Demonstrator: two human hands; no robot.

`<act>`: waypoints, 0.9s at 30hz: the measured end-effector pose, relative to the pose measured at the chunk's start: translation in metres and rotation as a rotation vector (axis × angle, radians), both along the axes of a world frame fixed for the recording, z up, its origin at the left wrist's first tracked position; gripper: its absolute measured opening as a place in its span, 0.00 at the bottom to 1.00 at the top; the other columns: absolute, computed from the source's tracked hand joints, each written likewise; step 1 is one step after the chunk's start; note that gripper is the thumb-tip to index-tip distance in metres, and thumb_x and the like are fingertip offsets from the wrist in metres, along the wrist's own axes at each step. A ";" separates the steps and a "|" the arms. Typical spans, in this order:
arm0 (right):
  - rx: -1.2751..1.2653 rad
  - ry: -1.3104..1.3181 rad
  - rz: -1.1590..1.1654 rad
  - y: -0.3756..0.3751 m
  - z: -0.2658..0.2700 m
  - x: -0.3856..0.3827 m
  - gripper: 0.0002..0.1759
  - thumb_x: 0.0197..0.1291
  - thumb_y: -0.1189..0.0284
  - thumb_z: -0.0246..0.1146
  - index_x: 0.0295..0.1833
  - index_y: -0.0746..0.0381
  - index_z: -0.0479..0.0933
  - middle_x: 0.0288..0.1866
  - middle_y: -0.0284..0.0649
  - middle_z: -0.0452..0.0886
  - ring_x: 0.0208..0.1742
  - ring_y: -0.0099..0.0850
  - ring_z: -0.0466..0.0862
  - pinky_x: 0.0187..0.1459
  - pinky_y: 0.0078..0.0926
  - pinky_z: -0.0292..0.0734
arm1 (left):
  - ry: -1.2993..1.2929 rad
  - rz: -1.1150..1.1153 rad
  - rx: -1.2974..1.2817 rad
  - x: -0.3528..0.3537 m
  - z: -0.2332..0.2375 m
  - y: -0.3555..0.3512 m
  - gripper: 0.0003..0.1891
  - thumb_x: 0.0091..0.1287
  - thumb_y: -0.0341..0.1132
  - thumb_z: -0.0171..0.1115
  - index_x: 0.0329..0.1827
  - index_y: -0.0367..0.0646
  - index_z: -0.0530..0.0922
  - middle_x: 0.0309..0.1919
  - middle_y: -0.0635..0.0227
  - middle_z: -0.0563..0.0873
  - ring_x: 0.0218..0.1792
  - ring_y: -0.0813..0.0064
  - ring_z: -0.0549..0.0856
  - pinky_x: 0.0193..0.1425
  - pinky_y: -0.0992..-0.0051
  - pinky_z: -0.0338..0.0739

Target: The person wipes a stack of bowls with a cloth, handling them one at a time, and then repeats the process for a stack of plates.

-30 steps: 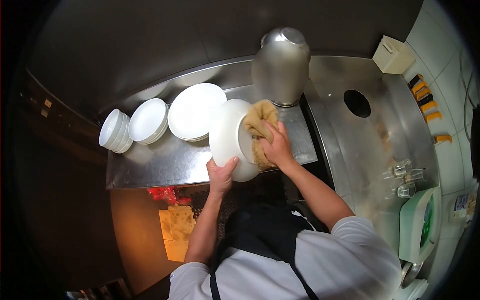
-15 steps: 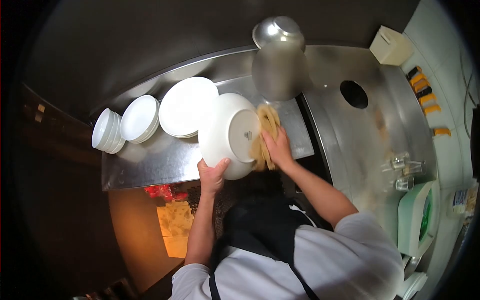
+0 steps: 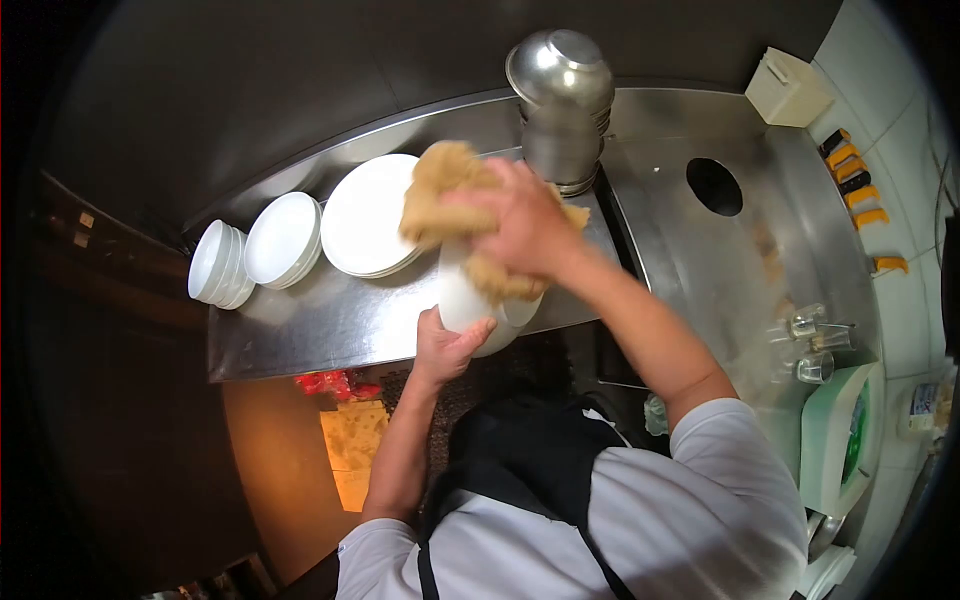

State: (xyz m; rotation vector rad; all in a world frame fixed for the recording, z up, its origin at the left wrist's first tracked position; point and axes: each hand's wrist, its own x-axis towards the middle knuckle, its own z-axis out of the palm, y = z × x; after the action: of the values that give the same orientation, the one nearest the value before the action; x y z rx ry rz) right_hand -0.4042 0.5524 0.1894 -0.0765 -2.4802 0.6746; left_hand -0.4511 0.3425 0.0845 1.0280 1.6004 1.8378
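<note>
My left hand (image 3: 448,347) grips the lower rim of a white plate (image 3: 463,303), its thumb on the underside. The plate is tilted over the front edge of the steel counter (image 3: 290,338). In my right hand (image 3: 527,228) is a bunched tan cloth (image 3: 440,200), blurred by motion, lying across the upper part of the plate. Hand and cloth hide much of the plate. Just left of it stands a stack of large white plates (image 3: 366,215).
Smaller white dishes (image 3: 282,240) and nested white bowls (image 3: 212,262) stand farther left. Stacked metal bowls (image 3: 562,72) rise behind my right hand. On the right, a steel worktop has a round dark hole (image 3: 714,187), and glasses (image 3: 815,368) stand near a green-and-white container (image 3: 835,440).
My right hand has swept the cloth up and left across the plate, covering its foot ring. My left hand has shifted slightly right, still gripping the rim.
</note>
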 end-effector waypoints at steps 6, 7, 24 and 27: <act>-1.041 -0.153 -0.043 0.084 -0.110 -0.014 0.30 0.65 0.52 0.66 0.61 0.65 0.81 0.46 0.49 0.88 0.48 0.43 0.88 0.55 0.39 0.82 | 0.018 0.073 -0.007 0.001 0.002 -0.006 0.17 0.66 0.28 0.75 0.56 0.33 0.83 0.46 0.66 0.90 0.45 0.78 0.86 0.53 0.74 0.81; -1.285 -0.114 -0.042 0.083 -0.156 -0.007 0.32 0.67 0.50 0.65 0.62 0.68 0.80 0.44 0.49 0.88 0.46 0.43 0.89 0.53 0.38 0.82 | -0.036 0.098 0.031 0.002 0.000 -0.006 0.17 0.66 0.28 0.75 0.56 0.33 0.83 0.46 0.66 0.90 0.45 0.78 0.86 0.53 0.74 0.81; 0.011 0.129 0.051 -0.011 -0.032 0.006 0.35 0.46 0.62 0.73 0.65 0.47 0.83 0.58 0.50 0.77 0.61 0.48 0.78 0.61 0.44 0.74 | -0.088 0.079 -0.087 -0.025 -0.015 -0.016 0.14 0.65 0.27 0.76 0.52 0.35 0.84 0.47 0.66 0.90 0.47 0.77 0.86 0.55 0.72 0.82; 0.124 0.189 0.185 -0.056 -0.049 0.020 0.36 0.41 0.65 0.73 0.64 0.43 0.85 0.60 0.47 0.76 0.61 0.48 0.77 0.63 0.46 0.71 | 0.075 0.267 -0.018 -0.027 -0.039 -0.017 0.19 0.65 0.26 0.75 0.58 0.37 0.82 0.55 0.65 0.86 0.55 0.72 0.83 0.62 0.71 0.79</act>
State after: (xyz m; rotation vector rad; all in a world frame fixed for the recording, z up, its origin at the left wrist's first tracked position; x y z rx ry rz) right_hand -0.3837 0.4961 0.1401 0.2550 -2.3569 0.5732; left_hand -0.4780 0.3254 0.0455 0.9217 1.8723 1.9705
